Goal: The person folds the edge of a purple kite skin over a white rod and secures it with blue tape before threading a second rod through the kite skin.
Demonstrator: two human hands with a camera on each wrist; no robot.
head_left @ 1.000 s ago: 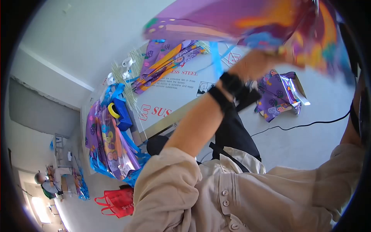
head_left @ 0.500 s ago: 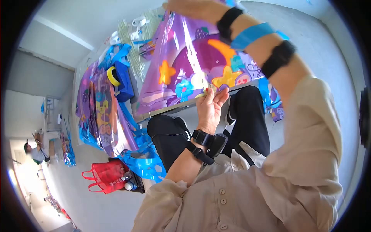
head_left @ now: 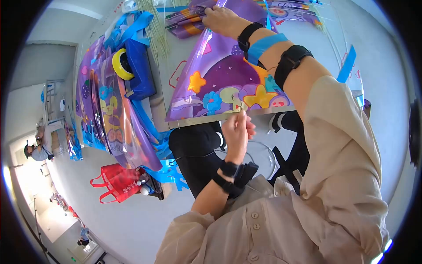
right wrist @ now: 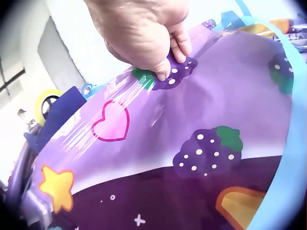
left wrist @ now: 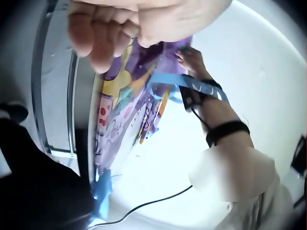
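A shiny purple plastic sheet (head_left: pixel 220 75) printed with stars, flowers and a sleeping cartoon animal lies over the near edge of the board-topped table. My left hand (head_left: pixel 237 132) pinches its near edge between thumb and fingers, low in front of my knees. Farther up, my right hand (head_left: pixel 221 21) grips the sheet's upper part, by a printed berry (right wrist: pixel 175 74) in the right wrist view. Around my right forearm runs a strip of blue ribbon (head_left: pixel 266 46). The left wrist view has my left hand (left wrist: pixel 139 26) at the top, partly covering the sheet.
Left of the sheet stand a blue tape dispenser (head_left: pixel 140 72) with a yellow-rimmed roll and a hanging bundle of finished-looking purple sheets (head_left: pixel 112 110). Thin pale rods (head_left: pixel 156 35) and folded sheets (head_left: pixel 187 20) lie behind. A red bag (head_left: pixel 115 181) is on the floor.
The sheet, lifted and blurred at upper right earlier, has come down onto the table edge. My left hand took its near edge; my right hand is on its upper part.
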